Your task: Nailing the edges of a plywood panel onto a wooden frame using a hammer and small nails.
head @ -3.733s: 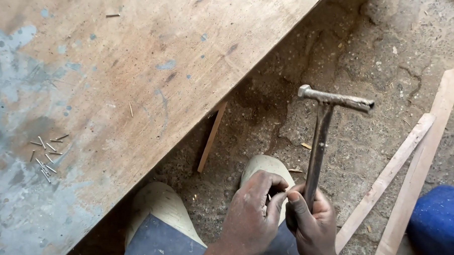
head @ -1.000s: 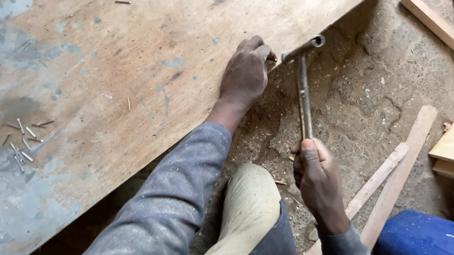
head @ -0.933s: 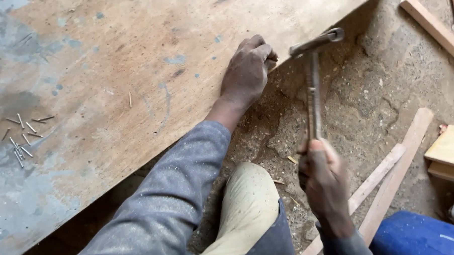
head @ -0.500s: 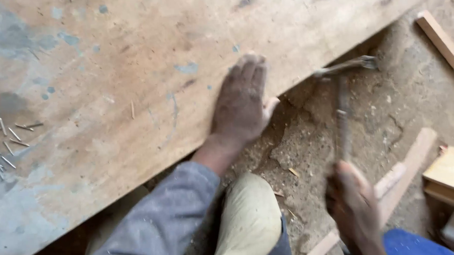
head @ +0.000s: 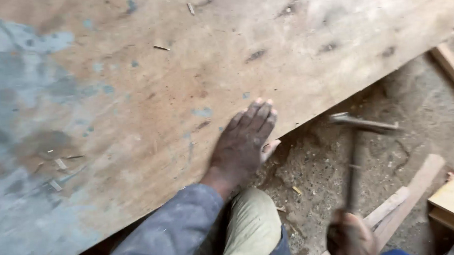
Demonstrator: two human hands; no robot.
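Left hand (head: 245, 144) flat on board (head: 135, 105), hammer (head: 361, 148) to its right.

You are in a simple woodworking place, working low on a bare dirt floor (head: 314, 169) at the lower right of the frame. A large worn plywood board (head: 150, 80) fills the upper left, with loose nails (head: 57, 168) on it at the left. Wooden strips (head: 405, 196) lie at the lower right, and your right hand (head: 349, 236) holds a hammer (head: 358, 143).

The hammer (head: 356, 153) at lower right is smeared by motion blur, its head shape unclear. The right hand (head: 349, 236) gripping it is blurred and cut by the bottom edge. Small nails (head: 57, 168) at left are too blurred to count.
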